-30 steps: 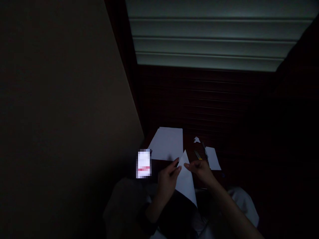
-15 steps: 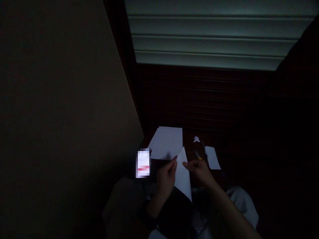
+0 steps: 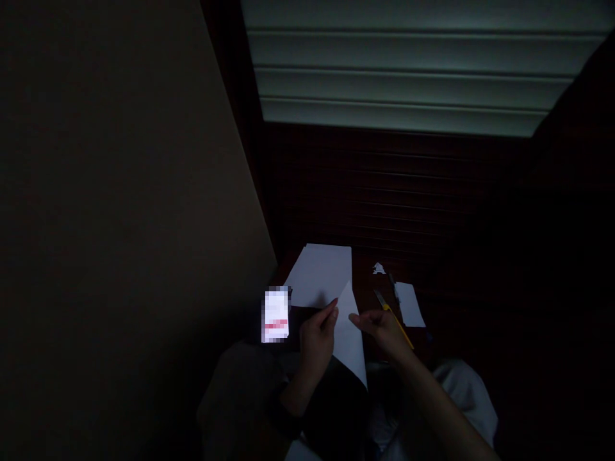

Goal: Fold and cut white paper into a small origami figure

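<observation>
In dim light I hold a folded white paper (image 3: 350,342), a pointed triangular shape, over my lap in front of a dark table. My left hand (image 3: 316,338) pinches its left edge near the top. My right hand (image 3: 382,331) pinches its right edge just below the tip. Both hands have fingers closed on the sheet. The paper's lower corner hangs down between my forearms.
On the dark table (image 3: 365,298) lie a flat white sheet (image 3: 321,274), a smaller white paper (image 3: 410,304), a tiny folded paper figure (image 3: 379,268), a yellow-handled cutter (image 3: 391,314) and a pen (image 3: 394,289). A lit phone screen (image 3: 276,315) glows at the left. A wall stands close on the left.
The folded paper and both hands have shifted slightly left and up. The right hand has moved off the yellow cutter, which now shows more fully.
</observation>
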Available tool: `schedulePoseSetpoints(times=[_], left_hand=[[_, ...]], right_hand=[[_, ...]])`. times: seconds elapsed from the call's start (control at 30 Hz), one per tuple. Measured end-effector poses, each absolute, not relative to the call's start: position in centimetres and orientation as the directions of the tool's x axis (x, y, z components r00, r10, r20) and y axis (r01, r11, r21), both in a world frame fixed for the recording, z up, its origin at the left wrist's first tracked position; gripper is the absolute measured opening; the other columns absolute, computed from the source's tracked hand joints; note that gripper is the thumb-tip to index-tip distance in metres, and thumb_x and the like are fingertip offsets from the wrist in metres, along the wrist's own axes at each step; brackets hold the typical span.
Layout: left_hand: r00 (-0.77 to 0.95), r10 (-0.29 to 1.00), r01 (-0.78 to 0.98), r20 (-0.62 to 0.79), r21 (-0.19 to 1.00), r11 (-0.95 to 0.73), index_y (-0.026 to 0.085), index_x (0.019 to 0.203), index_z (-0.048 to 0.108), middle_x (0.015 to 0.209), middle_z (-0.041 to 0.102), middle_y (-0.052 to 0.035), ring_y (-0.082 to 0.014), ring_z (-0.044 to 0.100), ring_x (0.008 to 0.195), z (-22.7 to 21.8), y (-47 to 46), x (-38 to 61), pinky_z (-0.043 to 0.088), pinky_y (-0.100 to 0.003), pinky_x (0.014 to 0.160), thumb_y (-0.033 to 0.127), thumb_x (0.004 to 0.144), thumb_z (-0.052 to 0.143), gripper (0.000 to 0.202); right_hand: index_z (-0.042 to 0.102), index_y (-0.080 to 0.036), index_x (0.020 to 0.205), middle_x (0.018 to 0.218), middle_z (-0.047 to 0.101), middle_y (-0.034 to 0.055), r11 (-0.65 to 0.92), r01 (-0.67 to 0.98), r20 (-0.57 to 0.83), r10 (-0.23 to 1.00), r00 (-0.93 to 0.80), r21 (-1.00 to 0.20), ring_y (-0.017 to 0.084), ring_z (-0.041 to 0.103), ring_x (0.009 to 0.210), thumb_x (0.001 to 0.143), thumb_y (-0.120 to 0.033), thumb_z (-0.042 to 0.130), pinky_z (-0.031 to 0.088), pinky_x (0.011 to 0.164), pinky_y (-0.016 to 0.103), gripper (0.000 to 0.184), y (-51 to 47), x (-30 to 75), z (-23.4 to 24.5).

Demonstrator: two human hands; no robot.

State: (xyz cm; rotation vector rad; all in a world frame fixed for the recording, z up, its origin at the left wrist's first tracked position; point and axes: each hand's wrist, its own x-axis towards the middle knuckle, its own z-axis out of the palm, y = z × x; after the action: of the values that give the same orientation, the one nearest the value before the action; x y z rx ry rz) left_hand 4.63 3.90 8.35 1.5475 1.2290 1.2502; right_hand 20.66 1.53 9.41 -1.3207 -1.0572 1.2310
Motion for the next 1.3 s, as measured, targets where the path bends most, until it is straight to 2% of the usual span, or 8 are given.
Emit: schedulePoseSetpoints(times=[0.43, 0.67, 0.8, 0.97, 1.03, 1.1, 1.17, 1.3], left_hand=[[0.03, 0.981, 0.175, 0.193, 0.965, -0.195, 0.022, 0.11, 0.065, 0.11, 0.067, -0.0042, -0.0206, 0.061, 0.104, 8.6, 4.2, 4.8, 0.047, -0.034, 0.093, 0.033, 0.084, 0.054, 0.03], [0.02, 0.981, 0.204, 0.192, 0.96, -0.192, 0.023, 0.109, 0.066, 0.11, 0.067, -0.0037, -0.0212, 0.061, 0.103, 9.2, 4.3, 4.8, 0.047, -0.034, 0.092, 0.034, 0.084, 0.054, 0.029], [0.022, 0.984, 0.181, 0.177, 0.967, -0.178, 0.022, 0.106, 0.067, 0.109, 0.068, -0.0045, -0.0217, 0.061, 0.103, 9.5, 4.5, 4.7, 0.047, -0.034, 0.092, 0.035, 0.084, 0.055, 0.029], [0.137, 0.99, 0.076, -0.019, 0.997, 0.008, 0.017, 0.118, 0.06, 0.093, 0.072, -0.0071, -0.0234, 0.067, 0.087, 10.5, 5.0, 4.0, 0.054, -0.033, 0.075, 0.04, 0.078, 0.062, 0.046], [0.228, 0.967, 0.05, -0.115, 0.993, 0.107, 0.014, 0.112, 0.063, 0.084, 0.073, -0.0079, -0.0243, 0.069, 0.077, 10.8, 5.2, 3.7, 0.055, -0.032, 0.067, 0.043, 0.074, 0.065, 0.048], [0.269, 0.95, 0.048, -0.157, 0.988, 0.15, 0.012, 0.095, 0.069, 0.079, 0.073, -0.0088, -0.0246, 0.069, 0.072, 11.0, 5.3, 3.5, 0.054, -0.03, 0.06, 0.045, 0.07, 0.067, 0.041], [0.244, 0.957, 0.051, -0.158, 0.987, 0.15, 0.012, 0.082, 0.071, 0.076, 0.073, -0.0088, -0.0242, 0.069, 0.067, 11.0, 5.3, 3.5, 0.052, -0.029, 0.056, 0.047, 0.068, 0.068, 0.038], [0.184, 0.973, 0.061, -0.139, 0.99, 0.13, 0.013, 0.077, 0.07, 0.073, 0.072, -0.0085, -0.0238, 0.068, 0.064, 11.1, 5.3, 3.5, 0.051, -0.029, 0.054, 0.047, 0.067, 0.069, 0.036]], right_hand=[[0.065, -0.016, 0.056, 0.054, 0.06, 0.0011, -0.1, 0.064, -0.086, 0.979, 0.186, -0.993, 0.015, 0.049, 0.053, 0.067, -0.046, 0.07, 0.035, 0.052, 0.026, 0.032, 1.2, 20.5, 9.2], [0.065, -0.015, 0.057, 0.051, 0.057, 0.001, -0.118, 0.104, -0.099, 0.981, 0.167, -0.988, 0.014, 0.047, 0.049, 0.066, -0.049, 0.069, 0.033, 0.049, 0.026, 0.036, 0.7, 20.4, 9.5], [0.067, -0.015, 0.059, 0.056, 0.061, 0.0024, -0.111, 0.094, -0.095, 0.982, 0.161, -0.989, 0.015, 0.05, 0.052, 0.066, -0.048, 0.069, 0.036, 0.052, 0.027, 0.034, 0.7, 20.5, 9.3], [0.064, -0.014, 0.057, 0.054, 0.06, 0.0018, -0.12, 0.096, -0.106, 0.985, 0.138, -0.988, 0.013, 0.047, 0.049, 0.066, -0.049, 0.069, 0.034, 0.049, 0.025, 0.037, 0.9, 21.0, 9.0], [0.065, -0.014, 0.059, 0.056, 0.06, 0.002, -0.131, 0.102, -0.118, 0.986, 0.119, -0.986, 0.013, 0.047, 0.05, 0.066, -0.05, 0.069, 0.034, 0.048, 0.025, 0.037, 0.9, 21.2, 9.2], [0.066, -0.014, 0.06, 0.056, 0.06, 0.0017, -0.133, 0.117, -0.122, 0.988, 0.097, -0.984, 0.013, 0.047, 0.05, 0.066, -0.051, 0.069, 0.033, 0.048, 0.025, 0.037, 0.9, 21.2, 9.5], [0.064, -0.014, 0.057, 0.053, 0.056, 0.0002, -0.135, 0.141, -0.123, 0.988, 0.091, -0.981, 0.011, 0.043, 0.048, 0.066, -0.05, 0.069, 0.031, 0.046, 0.024, 0.037, 0.8, 21.1, 9.8], [0.06, -0.015, 0.05, 0.045, 0.047, -0.0024, -0.163, 0.175, -0.147, 0.984, 0.1, -0.971, 0.009, 0.035, 0.044, 0.066, -0.049, 0.069, 0.025, 0.043, 0.023, 0.039, 0.6, 20.9, 10.0]])
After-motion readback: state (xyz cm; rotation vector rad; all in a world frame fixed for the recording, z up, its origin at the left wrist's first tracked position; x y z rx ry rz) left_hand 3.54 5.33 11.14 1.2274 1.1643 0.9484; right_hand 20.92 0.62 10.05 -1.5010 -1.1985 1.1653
